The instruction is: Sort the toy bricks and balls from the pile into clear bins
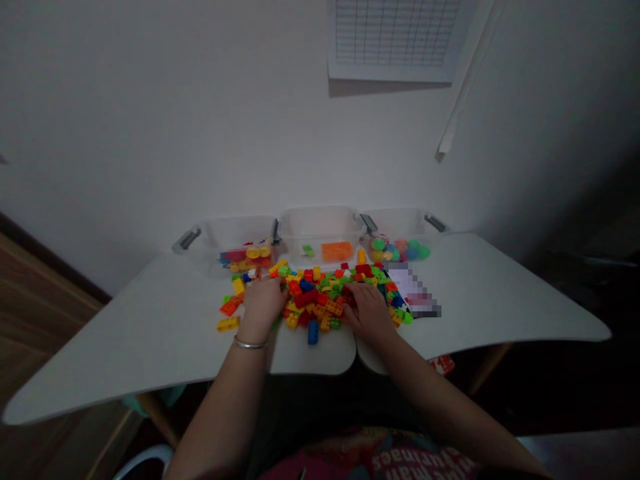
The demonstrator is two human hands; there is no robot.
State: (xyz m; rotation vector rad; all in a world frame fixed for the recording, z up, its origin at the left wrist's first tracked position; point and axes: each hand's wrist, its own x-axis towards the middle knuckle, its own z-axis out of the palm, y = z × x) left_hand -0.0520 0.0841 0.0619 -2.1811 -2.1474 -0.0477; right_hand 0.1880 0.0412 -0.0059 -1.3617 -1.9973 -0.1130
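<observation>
Handling of loose building bricks (307, 298) is the step in hand, judged from both hands being at the pile in the middle of the desk (505, 293). The left hand (263, 301), a bracelet (251, 344) at its wrist, is at the pile's left side, fingers curled inward. The right hand (369, 310) is at the opposite side, its fingers bent over the bricks. Grip, both hands: cannot tell whether either is closed on a brick, as the fingertips are partly hidden and the light is poor.

Clear bins stand behind the pile. The left bin (237, 230) contains mixed coloured pieces; the middle bin (320, 223) shows an orange block (337, 251) and a small green piece (307, 251); the right bin (400, 219) contains rounded coloured pieces (414, 250). A blue brick (313, 333) lies at the pile's near edge, a yellow brick (228, 324) at its outer left.

In this report's judgement, the next move calls for pinching one brick cleanly and lifting it without dragging its neighbours.
</observation>
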